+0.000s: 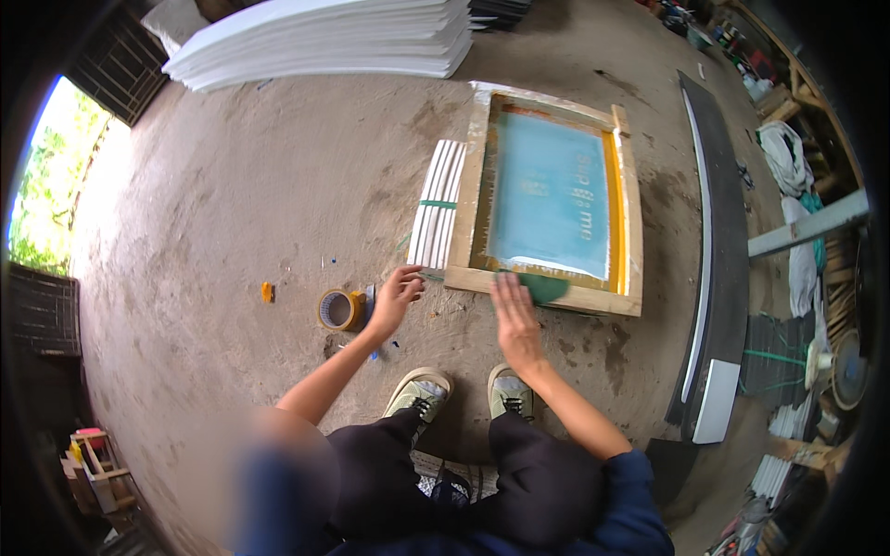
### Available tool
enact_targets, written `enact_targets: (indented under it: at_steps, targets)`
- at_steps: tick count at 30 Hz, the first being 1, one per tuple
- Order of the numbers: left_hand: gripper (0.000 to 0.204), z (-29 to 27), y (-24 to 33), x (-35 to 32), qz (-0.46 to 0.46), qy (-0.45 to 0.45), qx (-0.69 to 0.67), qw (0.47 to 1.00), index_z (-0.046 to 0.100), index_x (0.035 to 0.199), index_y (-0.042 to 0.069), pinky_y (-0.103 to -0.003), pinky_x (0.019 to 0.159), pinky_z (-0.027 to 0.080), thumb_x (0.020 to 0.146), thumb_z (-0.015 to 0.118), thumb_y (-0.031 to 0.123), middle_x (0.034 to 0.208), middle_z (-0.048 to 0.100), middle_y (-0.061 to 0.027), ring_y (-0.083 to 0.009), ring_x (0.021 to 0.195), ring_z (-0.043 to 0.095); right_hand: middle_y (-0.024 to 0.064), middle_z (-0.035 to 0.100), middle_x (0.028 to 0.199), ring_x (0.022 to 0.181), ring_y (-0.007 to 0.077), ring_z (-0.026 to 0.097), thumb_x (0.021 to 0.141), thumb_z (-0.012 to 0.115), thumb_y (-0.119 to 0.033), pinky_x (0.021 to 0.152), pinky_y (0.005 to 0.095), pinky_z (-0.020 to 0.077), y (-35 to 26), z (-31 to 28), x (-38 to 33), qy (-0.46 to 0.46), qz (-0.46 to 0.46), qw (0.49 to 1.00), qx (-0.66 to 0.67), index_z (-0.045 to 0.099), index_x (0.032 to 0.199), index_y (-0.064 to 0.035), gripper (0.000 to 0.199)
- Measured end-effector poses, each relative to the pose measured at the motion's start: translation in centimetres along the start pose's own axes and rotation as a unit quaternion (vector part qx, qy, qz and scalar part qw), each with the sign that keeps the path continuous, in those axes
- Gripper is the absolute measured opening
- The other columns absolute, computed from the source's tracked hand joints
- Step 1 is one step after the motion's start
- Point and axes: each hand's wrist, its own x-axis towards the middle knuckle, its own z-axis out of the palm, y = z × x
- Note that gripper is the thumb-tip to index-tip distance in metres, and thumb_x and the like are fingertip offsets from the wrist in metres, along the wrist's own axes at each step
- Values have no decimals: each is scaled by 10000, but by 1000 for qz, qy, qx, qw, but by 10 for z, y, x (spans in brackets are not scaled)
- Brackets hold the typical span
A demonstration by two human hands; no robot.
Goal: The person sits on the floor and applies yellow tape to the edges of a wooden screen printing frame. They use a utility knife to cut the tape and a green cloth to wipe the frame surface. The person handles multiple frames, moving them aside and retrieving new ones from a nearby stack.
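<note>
A wooden screen-printing frame with light-blue mesh lies ahead of me, slightly right. My right hand lies with flat, stretched fingers on its near rail. A dark green piece sits beside and partly under those fingers; whether it is cloth or plastic I cannot tell. Left of the frame rests a bundle of white slats bound with a green strap. My left hand hovers by the bundle's near end, fingers apart and loosely bent, with nothing visible in them.
A roll of brown tape and a small orange-yellow scrap lie on the concrete floor to the left. Large white sheets are stacked at the back. Along the right run long dark panels, with a white offcut on top.
</note>
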Motion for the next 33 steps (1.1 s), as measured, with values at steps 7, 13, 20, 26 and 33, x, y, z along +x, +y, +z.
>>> enact_targets:
  at_steps: [7,13,20,26,33]
  targets:
    - [240,5,-11,7,91,70,-87,990,515,1167,20,-280,845,471,950,452,98,998,576,-57,-122,919,567,127,528,1258,1229,256,454,744,508,89,1025,361,407,-16,2,65,-40,-227,960,158,601,1102,-4,382]
    - [210,-13,-21,4,68,119,-99,985,545,1119,20,-261,819,459,954,448,105,931,572,-19,-88,867,546,107,632,1088,1073,245,578,773,478,63,932,346,463,0,-32,72,93,-1,958,273,657,967,-17,275]
    - [195,18,-19,7,88,54,-89,991,548,1104,32,-249,810,441,954,457,117,937,573,-14,-79,886,531,88,638,1009,981,232,571,793,578,-18,928,416,372,11,-4,59,-17,98,990,102,618,1001,-49,213]
    - [199,25,-8,-1,89,46,-68,993,551,1110,39,-248,803,440,950,468,123,922,581,-21,-85,861,542,76,623,793,855,244,551,783,662,-130,855,420,345,-11,3,78,-2,204,956,210,653,876,-91,101]
    - [256,26,-10,7,60,46,-40,996,515,1172,35,-269,806,463,952,472,157,1001,573,-62,-121,894,560,70,642,724,718,199,582,820,639,-158,750,330,411,1,8,83,81,279,909,298,648,848,-71,92]
